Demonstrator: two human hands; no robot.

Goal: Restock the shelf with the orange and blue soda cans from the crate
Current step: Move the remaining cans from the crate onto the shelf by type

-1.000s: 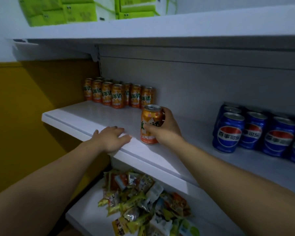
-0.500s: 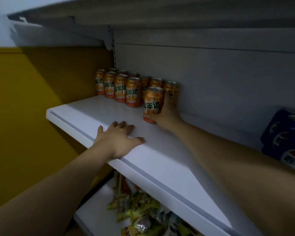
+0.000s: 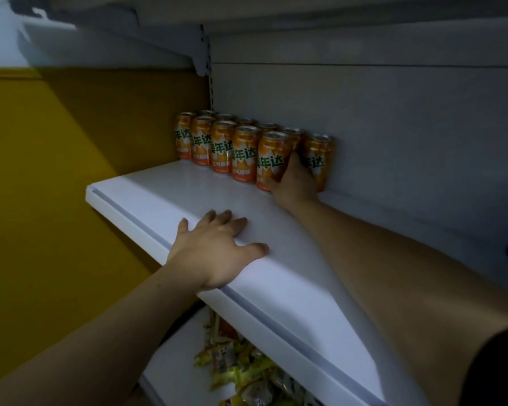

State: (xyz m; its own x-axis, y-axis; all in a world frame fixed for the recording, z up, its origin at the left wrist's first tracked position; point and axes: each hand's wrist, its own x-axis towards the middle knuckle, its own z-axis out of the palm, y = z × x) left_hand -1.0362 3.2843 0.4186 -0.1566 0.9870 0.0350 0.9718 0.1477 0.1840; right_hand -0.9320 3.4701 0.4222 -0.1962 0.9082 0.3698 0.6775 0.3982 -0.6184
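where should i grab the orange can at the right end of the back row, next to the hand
Probably the upper side wall of the end can, grip coming from its right front. It stands upright with bare shelf to its right, while the right hand and the held can crowd its left and the back panel stands behind it.

Pretty dim overall. Mustard-yellow wall (image 3: 56,177) on the left, pale strip (image 3: 0,39) above. Grey back panel (image 3: 393,127) with a slotted upright (image 3: 209,92) at its left edge. White shelf (image 3: 291,276) in front, lower shelf (image 3: 173,361) underneath holding a heap of snack packets (image 3: 241,373).
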